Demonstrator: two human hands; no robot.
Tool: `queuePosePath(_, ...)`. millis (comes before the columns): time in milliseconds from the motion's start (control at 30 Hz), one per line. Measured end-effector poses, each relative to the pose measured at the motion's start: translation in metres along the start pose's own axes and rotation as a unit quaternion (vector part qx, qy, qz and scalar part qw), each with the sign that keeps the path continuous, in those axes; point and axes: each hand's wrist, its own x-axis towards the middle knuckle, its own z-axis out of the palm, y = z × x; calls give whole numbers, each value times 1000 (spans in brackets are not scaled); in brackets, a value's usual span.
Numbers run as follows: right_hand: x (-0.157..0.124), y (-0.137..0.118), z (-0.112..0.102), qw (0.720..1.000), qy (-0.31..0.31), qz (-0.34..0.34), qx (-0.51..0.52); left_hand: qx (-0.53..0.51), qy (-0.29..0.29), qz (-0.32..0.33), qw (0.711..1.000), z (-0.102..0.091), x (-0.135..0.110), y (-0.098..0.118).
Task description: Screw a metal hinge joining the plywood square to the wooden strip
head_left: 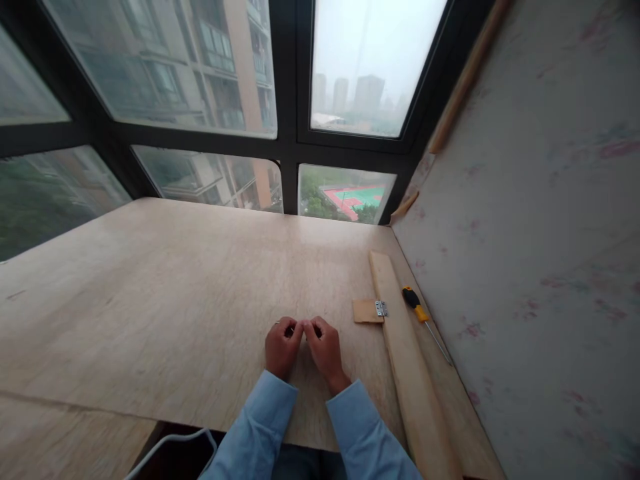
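Note:
My left hand (pixel 283 345) and my right hand (pixel 325 348) meet just above the pale wooden board surface (pixel 200 300), fingertips touching. Both are closed in a pinch, thumbs and forefingers pressed together. Whatever may be between the fingertips is too small or hidden to tell. To the right lies a long wooden plank (pixel 407 360). A small metal hinge (pixel 381 308) sits on its left edge and joins it to a small, thin brown wooden piece (pixel 365 311).
A screwdriver (pixel 419 310) with a black and yellow handle lies between the plank and the flowered wall (pixel 540 267). Dark-framed windows (pixel 290 147) rise behind the board. Near the front left, a pale curved tube or bar (pixel 173 440) shows in a dark opening.

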Motion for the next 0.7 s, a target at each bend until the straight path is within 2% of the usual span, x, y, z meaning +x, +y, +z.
queuePosePath(433,-1,-1,0,1000,0,-4,-3,5,-8,-2,1000,-3,1,5)
queuePosePath(700,8,-5,1,996,58,55,50,-11,19,-42,999,-5,6,10)
